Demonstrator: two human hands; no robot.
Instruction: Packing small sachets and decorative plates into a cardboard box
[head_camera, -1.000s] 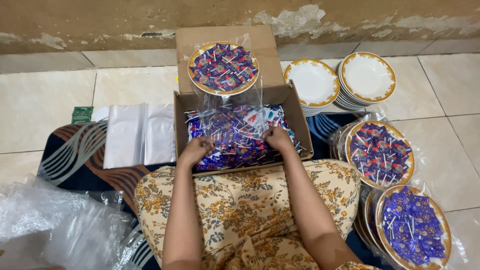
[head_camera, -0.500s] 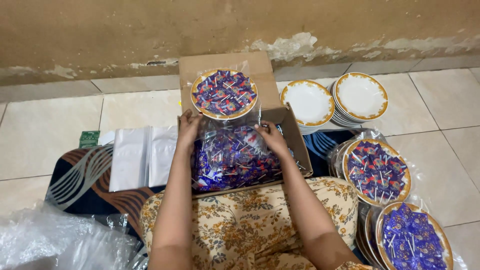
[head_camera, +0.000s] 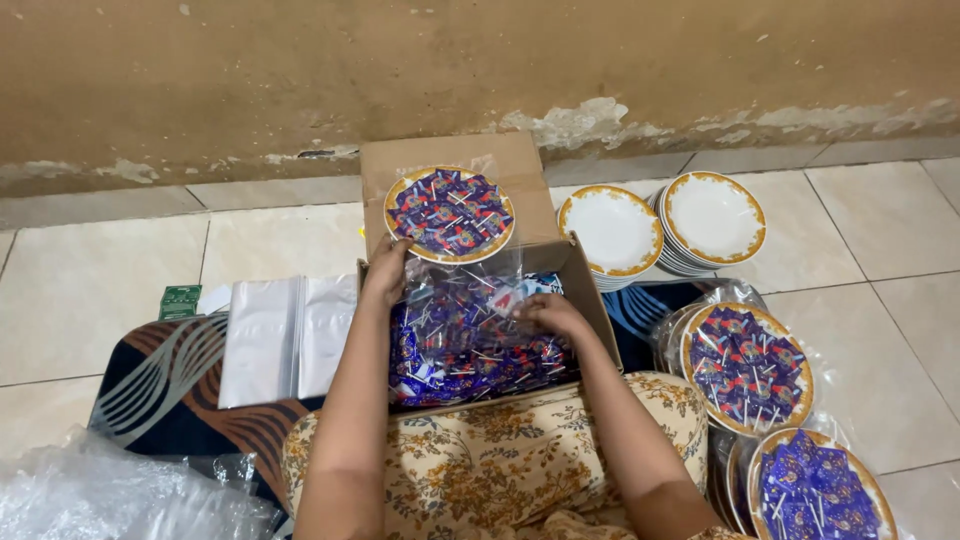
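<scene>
Tiled floor (head_camera: 100, 290), patterned mat (head_camera: 160, 380), stained, peeling wall (head_camera: 400, 70) behind.

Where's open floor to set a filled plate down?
Bare tile left of the cardboard box, beyond the stack of clear bags. Right side is crowded: empty plates, wrapped plates. Both hands, left hand and right hand, occupy the box.

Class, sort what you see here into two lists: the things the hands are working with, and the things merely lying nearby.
In hand:
left hand at the filled plate in clear wrap
right hand on the sweets
cardboard box

Lying about:
empty plates
wrapped filled plates
flat clear bags
crumpled plastic
small green packet
</scene>
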